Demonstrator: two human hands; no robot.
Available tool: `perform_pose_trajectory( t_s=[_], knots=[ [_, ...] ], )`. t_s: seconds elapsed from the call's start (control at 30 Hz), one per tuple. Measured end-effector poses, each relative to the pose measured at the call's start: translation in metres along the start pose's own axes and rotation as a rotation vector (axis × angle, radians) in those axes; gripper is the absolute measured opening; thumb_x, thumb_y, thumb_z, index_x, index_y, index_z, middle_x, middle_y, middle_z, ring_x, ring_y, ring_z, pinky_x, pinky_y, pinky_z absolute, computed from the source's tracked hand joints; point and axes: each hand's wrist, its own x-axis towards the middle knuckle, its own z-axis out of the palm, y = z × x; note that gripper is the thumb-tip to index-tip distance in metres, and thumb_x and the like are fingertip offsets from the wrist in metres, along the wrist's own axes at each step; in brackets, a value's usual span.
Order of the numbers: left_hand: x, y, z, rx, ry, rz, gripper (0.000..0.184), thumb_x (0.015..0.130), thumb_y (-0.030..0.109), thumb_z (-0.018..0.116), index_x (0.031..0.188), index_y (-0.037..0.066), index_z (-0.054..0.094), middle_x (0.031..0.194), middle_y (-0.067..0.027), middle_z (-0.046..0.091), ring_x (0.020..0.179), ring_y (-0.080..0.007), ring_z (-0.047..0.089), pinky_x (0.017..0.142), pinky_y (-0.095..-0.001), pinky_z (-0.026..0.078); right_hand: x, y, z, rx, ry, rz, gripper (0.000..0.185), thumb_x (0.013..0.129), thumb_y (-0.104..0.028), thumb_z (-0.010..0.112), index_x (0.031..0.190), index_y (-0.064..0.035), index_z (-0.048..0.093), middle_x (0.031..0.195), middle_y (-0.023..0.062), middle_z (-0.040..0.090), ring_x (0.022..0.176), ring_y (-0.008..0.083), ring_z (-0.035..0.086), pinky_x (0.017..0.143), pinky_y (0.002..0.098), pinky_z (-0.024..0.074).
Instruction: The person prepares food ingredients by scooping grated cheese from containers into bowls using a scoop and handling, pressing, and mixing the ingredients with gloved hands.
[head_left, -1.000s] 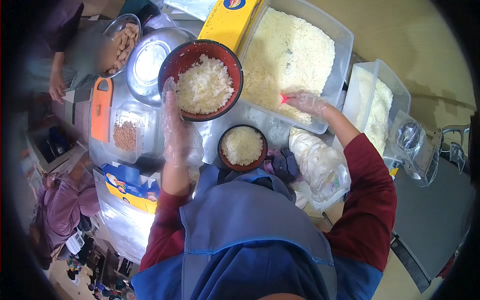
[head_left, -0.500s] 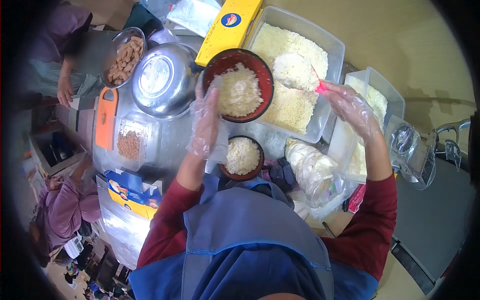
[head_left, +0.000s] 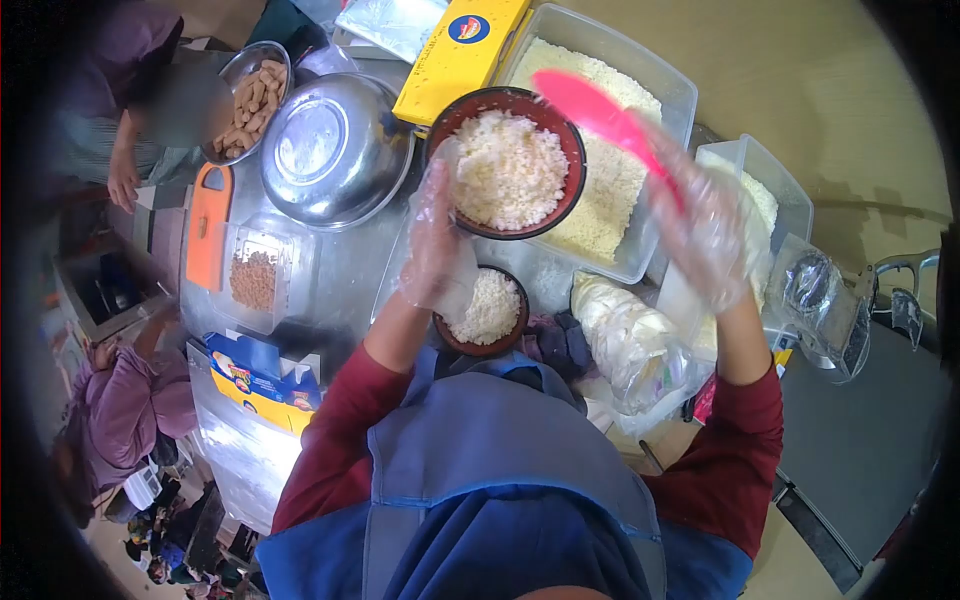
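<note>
Lettering (head_left: pixel 468 29) on the yellow box (head_left: pixel 452 72) and the printed carton (head_left: pixel 265 380) seems too small to read.

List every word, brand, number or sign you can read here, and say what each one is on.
No text can be read with certainty.
Yellow box: lettering in its round blue logo, too small to read; faint print near the edge, also too small.
Blue-and-yellow carton: a logo and printing, too small and blurred to read.

Glare marks the upturned bowl (head_left: pixel 330 150), the pink scoop (head_left: pixel 590 108) blurs, corners fall black.
</note>
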Motion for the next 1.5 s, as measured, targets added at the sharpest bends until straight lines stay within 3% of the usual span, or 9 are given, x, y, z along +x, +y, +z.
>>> perform_pose_trajectory(
  t_s=[0.23,0.33,0.7,1.0,1.1,1.2,1.27,1.43,1.5],
  knots=[
    [-0.024,0.011,-0.068,0.208,0.264,0.137,0.064,0.094,0.044,0.046,0.141,0.004,0.028,0.14,-0.0108,0.039,0.128,-0.024,0.041,0.105,-0.0395,0.036,0.077,0.127,0.129,0.071,-0.149,0.286,0.045,0.087,-0.019,0.051,0.132,-0.0167,0.049,0.109,0.0202,0.062,0.101,0.0335,0.061,0.088,0.0404,0.0458],
    [-0.032,0.036,-0.06,0.151,0.301,0.186,0.068,0.091,0.048,0.05,0.141,0.007,0.028,0.14,-0.0112,0.039,0.128,-0.0259,0.041,0.104,-0.0415,0.038,0.092,0.126,0.164,0.039,-0.19,0.292,0.045,0.088,-0.024,0.052,0.132,-0.0169,0.05,0.111,0.0188,0.062,0.103,0.0352,0.06,0.091,0.0408,0.0455],
    [-0.036,0.056,-0.06,-0.024,0.367,0.187,0.069,0.089,0.049,0.052,0.14,0.007,0.03,0.139,-0.0115,0.04,0.127,-0.0267,0.043,0.103,-0.0424,0.04,0.052,0.078,0.157,0.159,-0.5,0.085,0.037,0.092,-0.032,0.05,0.128,-0.0213,0.055,0.103,0.0165,0.065,0.094,0.0308,0.063,0.085,0.0388,0.0482],
    [-0.03,0.052,-0.052,0.027,0.32,0.166,0.065,0.093,0.047,0.048,0.14,0.007,0.029,0.139,-0.0113,0.039,0.127,-0.0255,0.041,0.104,-0.0407,0.037,0.016,0.082,0.19,0.366,-0.668,0.025,0.036,0.092,-0.022,0.05,0.126,-0.0113,0.055,0.107,0.0154,0.065,0.097,0.0309,0.062,0.084,0.0356,0.0496],
    [-0.027,0.026,-0.089,0.402,0.304,0.252,0.06,0.095,0.042,0.044,0.14,0.004,0.029,0.139,-0.0113,0.039,0.127,-0.024,0.041,0.105,-0.0393,0.035,0.017,0.07,0.164,0.497,-0.836,0.268,0.037,0.088,-0.029,0.06,0.121,-0.0135,0.061,0.083,0.0041,0.065,0.068,0.0123,0.057,0.062,0.0255,0.0453],
    [-0.024,0.024,-0.08,0.451,0.25,0.196,0.053,0.099,0.035,0.037,0.138,-0.001,0.033,0.137,-0.012,0.041,0.125,-0.0207,0.042,0.105,-0.0358,0.034,0.001,0.093,0.155,0.806,-0.723,0.288,0.038,0.086,-0.032,0.063,0.119,-0.0136,0.063,0.074,-0.0041,0.056,0.06,0.006,0.046,0.054,0.0213,0.0382],
    [-0.017,0.005,-0.082,0.587,0.195,0.221,0.051,0.1,0.034,0.036,0.136,-0.002,0.035,0.135,-0.0124,0.043,0.124,-0.02,0.042,0.104,-0.0344,0.034,-0.001,0.085,0.109,0.909,-0.546,0.687,0.038,0.086,-0.033,0.064,0.118,-0.0124,0.064,0.071,-0.0066,0.049,0.059,0.0053,0.041,0.053,0.0215,0.0357],
    [-0.002,-0.006,-0.037,0.655,0.145,0.195,0.05,0.1,0.035,0.035,0.134,-0.002,0.04,0.132,-0.013,0.046,0.124,-0.0193,0.043,0.104,-0.0317,0.033,-0.005,0.067,0.021,0.567,-0.341,0.499,0.038,0.088,-0.029,0.062,0.121,-0.01,0.061,0.081,-0.004,0.059,0.067,0.0064,0.05,0.057,0.0212,0.0395],
    [-0.002,-0.012,-0.011,0.271,0.091,0.062,0.051,0.1,0.037,0.035,0.134,-0.002,0.04,0.134,-0.0127,0.045,0.125,-0.0194,0.042,0.104,-0.0315,0.033,-0.015,0.062,0.01,0.542,-0.266,0.489,0.037,0.089,-0.028,0.06,0.122,-0.0098,0.06,0.085,-0.0031,0.062,0.07,0.0073,0.054,0.058,0.023,0.0414]
  ],
)
